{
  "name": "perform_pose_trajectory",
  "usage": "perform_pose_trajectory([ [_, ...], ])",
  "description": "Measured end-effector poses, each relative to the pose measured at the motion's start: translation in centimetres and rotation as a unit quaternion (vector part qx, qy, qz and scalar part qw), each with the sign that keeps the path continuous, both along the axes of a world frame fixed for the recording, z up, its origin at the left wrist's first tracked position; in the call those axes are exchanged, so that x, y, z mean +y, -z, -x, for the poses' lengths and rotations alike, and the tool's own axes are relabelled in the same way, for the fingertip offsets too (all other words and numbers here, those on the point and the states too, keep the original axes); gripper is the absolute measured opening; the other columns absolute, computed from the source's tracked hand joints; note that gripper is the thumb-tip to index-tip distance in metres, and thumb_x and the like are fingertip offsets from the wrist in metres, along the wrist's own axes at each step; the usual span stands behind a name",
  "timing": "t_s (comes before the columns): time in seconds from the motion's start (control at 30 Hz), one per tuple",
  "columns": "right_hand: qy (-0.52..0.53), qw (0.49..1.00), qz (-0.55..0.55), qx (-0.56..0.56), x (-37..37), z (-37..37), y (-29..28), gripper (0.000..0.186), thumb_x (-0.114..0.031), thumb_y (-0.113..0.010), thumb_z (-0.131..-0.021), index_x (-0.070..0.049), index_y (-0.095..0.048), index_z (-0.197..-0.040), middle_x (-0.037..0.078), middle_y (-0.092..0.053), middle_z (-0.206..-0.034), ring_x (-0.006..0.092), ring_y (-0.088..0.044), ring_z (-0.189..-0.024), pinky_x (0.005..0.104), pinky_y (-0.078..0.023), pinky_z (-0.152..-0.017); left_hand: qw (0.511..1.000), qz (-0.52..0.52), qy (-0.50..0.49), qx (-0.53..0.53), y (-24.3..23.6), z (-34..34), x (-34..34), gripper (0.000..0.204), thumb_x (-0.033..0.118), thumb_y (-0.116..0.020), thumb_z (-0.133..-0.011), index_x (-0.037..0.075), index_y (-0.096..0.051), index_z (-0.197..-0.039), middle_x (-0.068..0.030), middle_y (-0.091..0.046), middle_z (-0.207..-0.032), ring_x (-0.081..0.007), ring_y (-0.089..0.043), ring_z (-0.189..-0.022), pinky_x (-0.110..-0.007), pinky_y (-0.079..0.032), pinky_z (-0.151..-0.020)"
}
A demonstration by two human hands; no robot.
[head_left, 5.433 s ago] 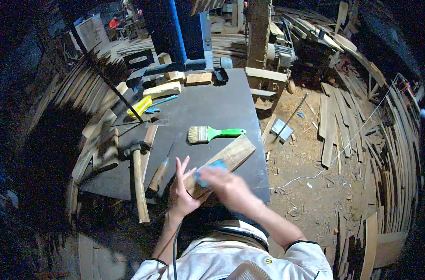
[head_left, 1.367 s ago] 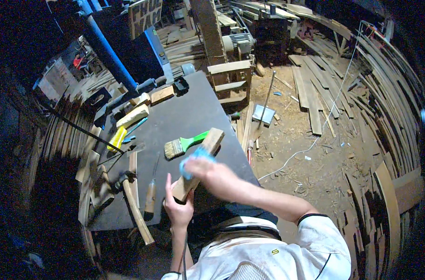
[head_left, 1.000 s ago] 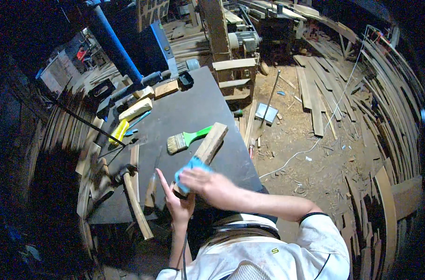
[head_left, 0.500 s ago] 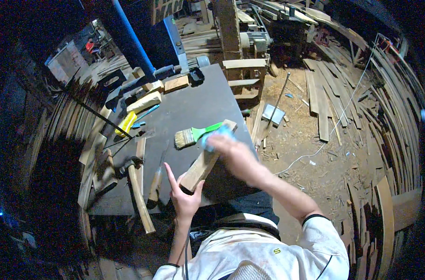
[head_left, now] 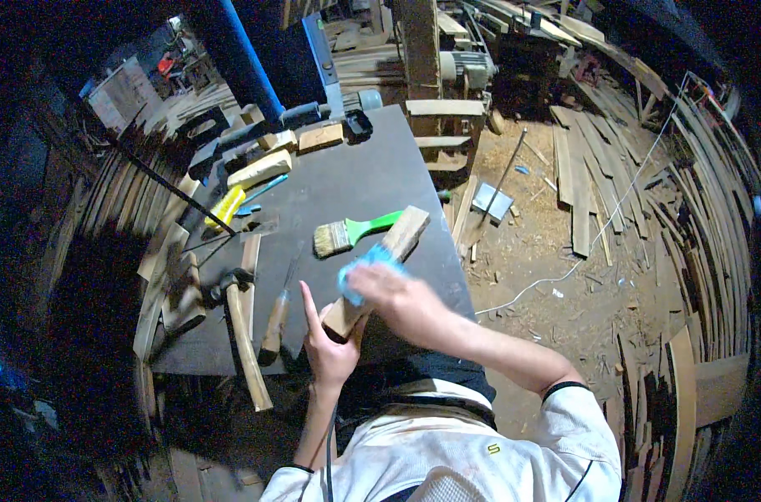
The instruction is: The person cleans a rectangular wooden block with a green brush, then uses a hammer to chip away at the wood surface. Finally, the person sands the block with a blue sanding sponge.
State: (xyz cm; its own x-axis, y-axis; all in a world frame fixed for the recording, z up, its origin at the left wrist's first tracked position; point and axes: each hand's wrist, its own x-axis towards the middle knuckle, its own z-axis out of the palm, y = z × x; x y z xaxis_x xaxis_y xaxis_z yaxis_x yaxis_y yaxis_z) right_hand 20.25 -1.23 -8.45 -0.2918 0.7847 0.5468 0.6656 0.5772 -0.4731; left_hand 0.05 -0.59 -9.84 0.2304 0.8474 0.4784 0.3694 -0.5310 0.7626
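Note:
My left hand [head_left: 331, 347] grips the near end of a wooden block [head_left: 411, 233], its index finger stretched out along the side. The block slants away over the dark tabletop toward the far right. My right hand [head_left: 387, 289], a little smeared by motion, presses a crumpled blue cloth [head_left: 354, 273] onto the block's upper face, nearer to the left hand than to the far end. Just beyond the cloth lies a paintbrush [head_left: 335, 238] with a green handle, its tip close to the block. A wooden-handled tool with a thin blade [head_left: 275, 325] rests left of my left hand.
A hammer [head_left: 245, 343] lies at the table's left, its handle overhanging the near edge. Farther back are a yellow brush [head_left: 225, 208], wood blocks [head_left: 260, 170] and a black tray [head_left: 359, 125]. A white cable [head_left: 533, 288] crosses the floor at right, near stacked boards [head_left: 579, 167].
My right hand and the blue cloth have slid along the block toward my left hand, baring its far end. The left hand keeps its hold.

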Motion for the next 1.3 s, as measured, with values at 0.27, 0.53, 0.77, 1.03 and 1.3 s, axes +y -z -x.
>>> perform_pose_trajectory([
  [0.27,0.117,0.993,0.019,-0.001,3.9,-5.3,-0.5,0.060,0.008,-0.056,-0.086,-0.006,-0.059,-0.144,0.020,-0.060,-0.148,0.0383,-0.054,-0.141,0.0461,-0.044,-0.120,0.998,-0.023,-0.015,0.052,-0.5,-0.1,-0.1,0.099,0.017,-0.085,-0.087,0.001,-0.026,-0.165,-0.0222,-0.075,-0.108,-0.0348,-0.075,-0.097,-0.042,-0.058,-0.085],
  [0.53,0.057,0.997,0.041,0.031,0.7,-2.8,-3.3,0.058,0.008,-0.057,-0.085,-0.003,-0.060,-0.141,0.022,-0.059,-0.148,0.0384,-0.052,-0.142,0.0448,-0.045,-0.119,1.000,-0.016,0.000,0.002,-0.2,0.6,0.4,0.073,0.040,-0.075,-0.097,-0.001,-0.051,-0.153,-0.0250,-0.074,-0.120,-0.0385,-0.075,-0.106,-0.044,-0.058,-0.092],
  [0.77,-0.033,0.996,0.085,-0.005,0.1,0.0,-0.8,0.054,0.001,-0.058,-0.089,-0.003,-0.060,-0.143,0.020,-0.057,-0.152,0.0327,-0.051,-0.145,0.0438,-0.051,-0.114,0.998,0.035,0.006,0.052,-0.6,1.0,1.2,0.097,0.047,-0.084,-0.086,-0.001,-0.040,-0.156,-0.0268,-0.045,-0.159,-0.0431,-0.036,-0.153,-0.055,-0.024,-0.127],
  [1.03,-0.079,0.995,0.034,-0.057,-0.1,0.8,0.1,0.059,0.003,-0.057,-0.087,-0.002,-0.057,-0.146,0.019,-0.055,-0.154,0.0354,-0.050,-0.146,0.0442,-0.043,-0.122,0.996,0.037,-0.012,0.075,-0.1,0.1,0.7,0.137,0.034,-0.095,-0.074,0.003,-0.001,-0.168,-0.0380,-0.046,-0.152,-0.0469,-0.052,-0.140,-0.052,-0.042,-0.117],
  [1.3,0.081,0.993,0.062,-0.056,2.5,-3.1,-0.4,0.051,-0.001,-0.054,-0.093,-0.003,-0.059,-0.144,0.024,-0.060,-0.146,0.0381,-0.059,-0.136,0.0462,-0.050,-0.115,0.993,0.017,0.011,0.118,-1.1,-0.2,0.5,0.135,0.037,-0.093,-0.076,0.002,-0.001,-0.168,-0.0375,-0.052,-0.147,-0.0452,-0.057,-0.136,-0.049,-0.047,-0.113],
])
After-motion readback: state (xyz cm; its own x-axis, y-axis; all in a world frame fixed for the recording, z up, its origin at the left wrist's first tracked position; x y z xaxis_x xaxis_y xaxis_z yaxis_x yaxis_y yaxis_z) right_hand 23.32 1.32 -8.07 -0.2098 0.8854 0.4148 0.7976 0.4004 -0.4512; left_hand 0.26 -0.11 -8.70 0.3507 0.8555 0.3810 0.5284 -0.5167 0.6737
